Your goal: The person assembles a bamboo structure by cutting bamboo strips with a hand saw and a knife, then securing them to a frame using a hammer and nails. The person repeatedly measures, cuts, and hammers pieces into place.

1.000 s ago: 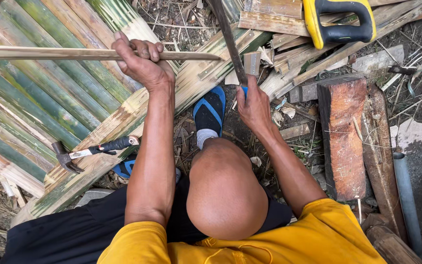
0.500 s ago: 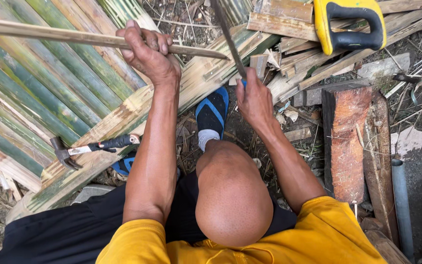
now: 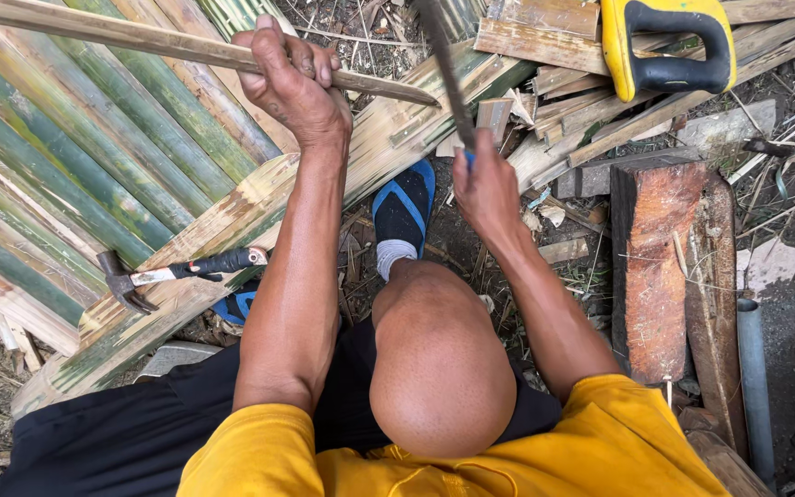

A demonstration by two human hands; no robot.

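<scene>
- The left hand (image 3: 292, 78) is wrapping tightly round a long thin bamboo stick (image 3: 140, 39), fingers curled over it and the knuckles facing up.
- The bamboo stick is running from the upper left edge of the view across to a tapered tip near the top middle, lying almost level above the bamboo slats (image 3: 66, 166).
- The right hand (image 3: 485, 189) is closing round the handle of a long knife (image 3: 443, 69), whose dark blade is pointing up and slightly left toward the top of the view.
- The blade is passing just beside the tip of the stick; whether it is touching the stick cannot be told.
- The bamboo slats, green and pale, are lying side by side in a slanted sheet across the left half of the ground.
- A hammer (image 3: 172, 273) with a black grip is resting on the lower edge of the slats, well apart from both hands.
- A foot in a blue sandal (image 3: 407, 207) is sitting on the ground between the two forearms.
- A yellow and black saw handle (image 3: 664, 41) is lying on wood offcuts at the upper right.
- A reddish wood block (image 3: 655, 267) is lying to the right of the right arm, with a grey pipe (image 3: 754, 387) beside it.
</scene>
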